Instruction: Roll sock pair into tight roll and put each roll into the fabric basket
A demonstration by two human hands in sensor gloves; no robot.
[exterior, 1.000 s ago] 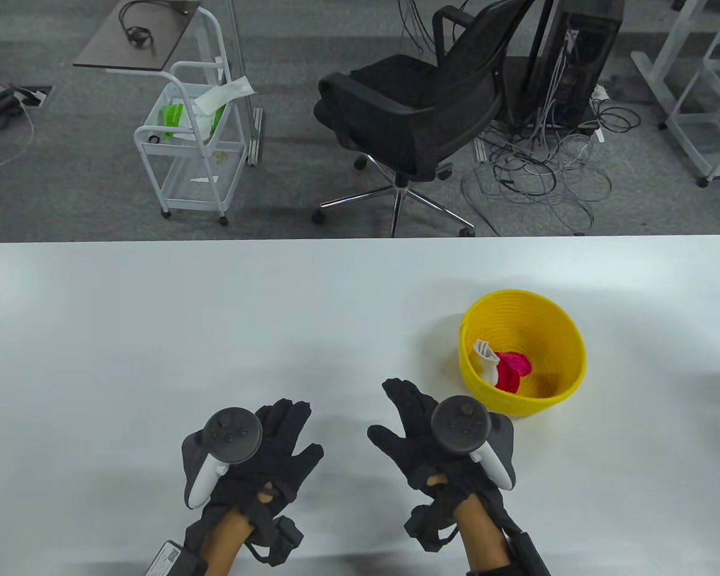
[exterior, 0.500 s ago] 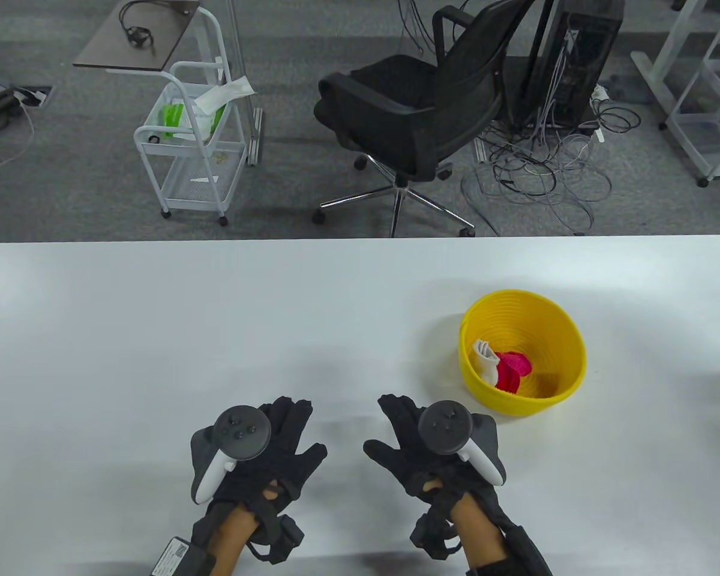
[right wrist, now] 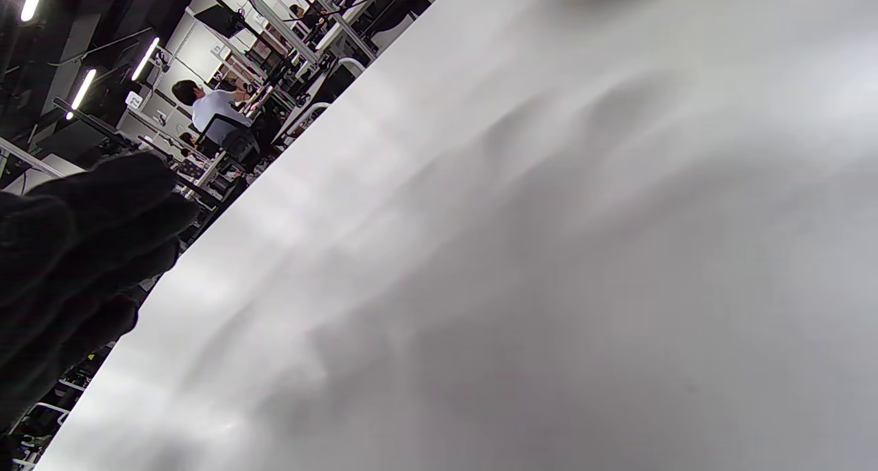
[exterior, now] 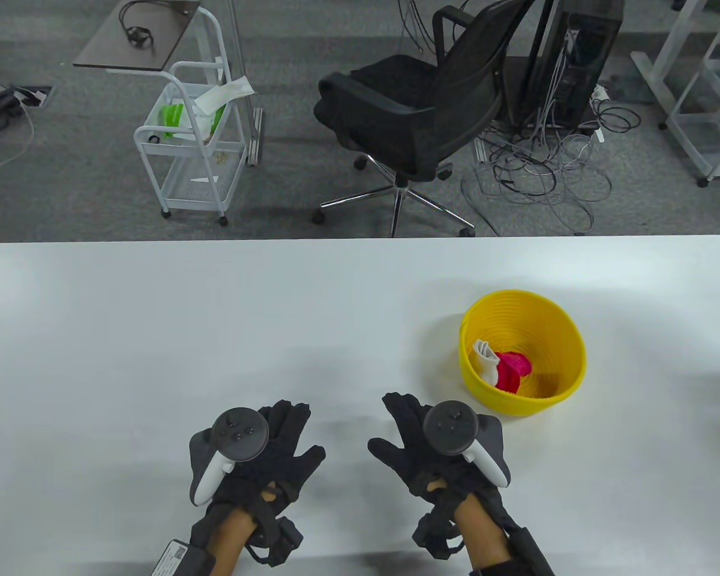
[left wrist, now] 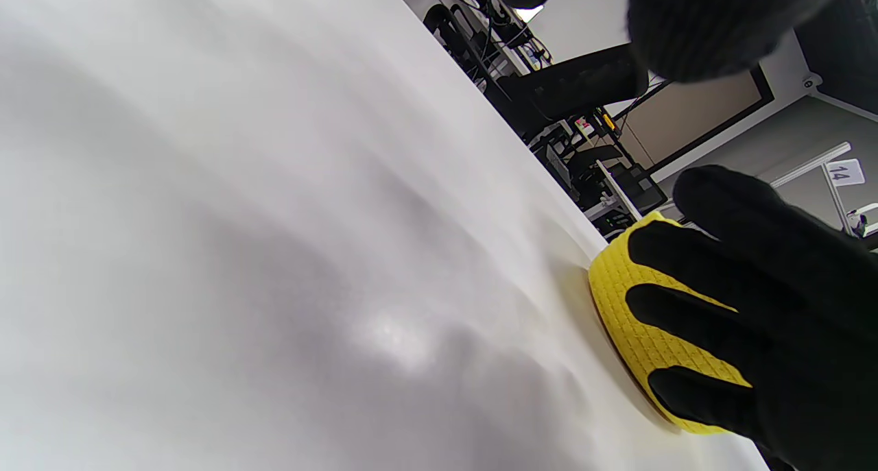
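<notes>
A yellow fabric basket (exterior: 567,336) stands on the right half of the white table (exterior: 216,312). Inside it lie a white sock roll (exterior: 486,359) and a pink sock roll (exterior: 512,369), side by side. My left hand (exterior: 279,438) lies flat near the front edge with straight, spread fingers and holds nothing. My right hand (exterior: 405,429) lies the same way just left of the basket, empty as well. In the left wrist view the basket (left wrist: 627,313) shows partly behind my right hand's fingers (left wrist: 741,306). In the right wrist view my left hand's fingers (right wrist: 75,251) show at the left edge.
Beyond the table's far edge stand a black office chair (exterior: 420,108), a white wire cart (exterior: 192,144) and a tangle of cables (exterior: 546,168) on the grey floor. A person sits at a desk far off in the right wrist view (right wrist: 209,107).
Both hands shifted slightly: the left edged right, the right drifted left and then a bit back. Both stayed flat and empty. The basket and rolls did not move.
</notes>
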